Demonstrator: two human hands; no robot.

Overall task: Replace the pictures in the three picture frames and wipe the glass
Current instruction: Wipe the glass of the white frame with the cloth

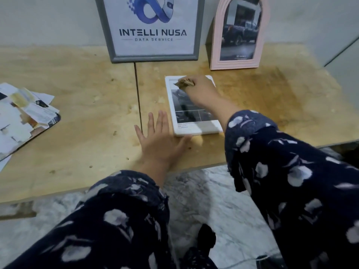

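So, starting at the far left of the wooden tabletop (81, 90): there's a messy pile of loose pictures (21, 117) sitting on what looks like a dark-edged board, partly cut off by the frame edge. Moving right, a seam in the wood runs front to back, and right behind it a grey frame (150, 30) stands upright against the wall with an "INTELLI NUSA DATA SERVICE" logo sheet inside.

Next up, the left hand (159, 140) is lying flat on the tabletop, palm down, fingers spread wide and holding nothing; its thumb is touching the near left corner of the white frame (194, 105), like it's pinning it in place. That white frame lies flat, glass side up, with a black-and-white picture in it, just right of the seam and roughly in the middle of the tabletop.

The right hand (202, 90) is over the far end of the white frame, its grip closed around a crumpled brownish cloth (185, 83) that's pressed against the glass near the top edge. Both sleeves are dark blue with pale blotches.

Furthest right, a pink arched frame (240, 33) stands upright at the back, showing a photo of a dark pickup truck.
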